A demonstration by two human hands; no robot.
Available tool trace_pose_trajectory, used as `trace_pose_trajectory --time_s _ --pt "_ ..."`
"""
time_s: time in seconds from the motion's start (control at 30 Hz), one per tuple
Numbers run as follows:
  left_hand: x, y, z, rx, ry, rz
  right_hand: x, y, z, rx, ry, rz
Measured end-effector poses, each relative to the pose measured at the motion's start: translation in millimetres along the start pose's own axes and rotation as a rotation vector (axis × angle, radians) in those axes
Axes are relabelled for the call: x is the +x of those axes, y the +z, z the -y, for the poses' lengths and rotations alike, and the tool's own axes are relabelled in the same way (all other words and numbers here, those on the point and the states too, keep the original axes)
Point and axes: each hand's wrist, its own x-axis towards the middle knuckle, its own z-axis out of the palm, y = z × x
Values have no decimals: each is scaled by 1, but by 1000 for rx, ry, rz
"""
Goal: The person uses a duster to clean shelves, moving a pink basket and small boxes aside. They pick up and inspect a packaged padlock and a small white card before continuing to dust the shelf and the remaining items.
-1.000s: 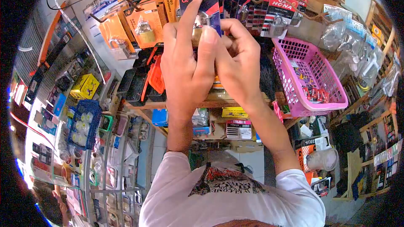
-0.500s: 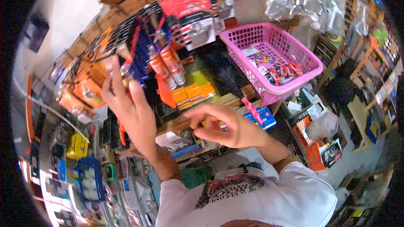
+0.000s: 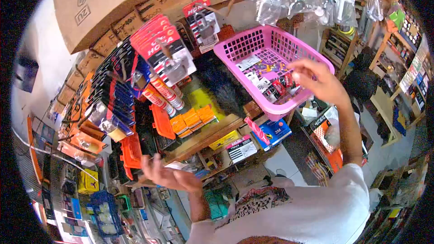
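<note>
Beside a red-orange case (image 3: 131,152), the left hand (image 3: 171,175) hangs with its grip wide and bare. Further right, a pink basket (image 3: 283,109) holds small red packets (image 3: 278,87); over its right side is the right hand (image 3: 320,80), grip loosely spread near the packets.

On the right, the basket (image 3: 275,108) is showing smooth, glossy plastic; far, clear plastic bags (image 3: 298,6) are shining and the cardboard carton (image 3: 122,6) is looking matt; near, the shirt (image 3: 312,208) is appearing as cloth.
</note>
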Motion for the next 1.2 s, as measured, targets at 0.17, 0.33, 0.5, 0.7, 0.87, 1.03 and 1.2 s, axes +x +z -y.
trace_pose_trajectory --time_s 0.17,0.33,0.5,0.7,0.87,1.03,1.2 --pt "-73 11 -37 -130 -487 467 65 -37 -67 -360 238 400" --pt "-121 16 -50 -85 -520 841 111 -25 -166 -702 92 846" --pt "-172 16 -57 -56 -616 931 115 9 -148 -798 240 871" --pt "-182 18 -64 -58 -577 977 125 16 -172 -664 143 710" --pt "-174 23 -62 -53 -599 977 130 13 -163 -606 128 457" --pt "-170 24 -59 -18 -552 1017 135 2 -166 -464 -28 148" --pt "-169 25 -60 -145 -566 989 104 -19 -82 -348 -53 -10"
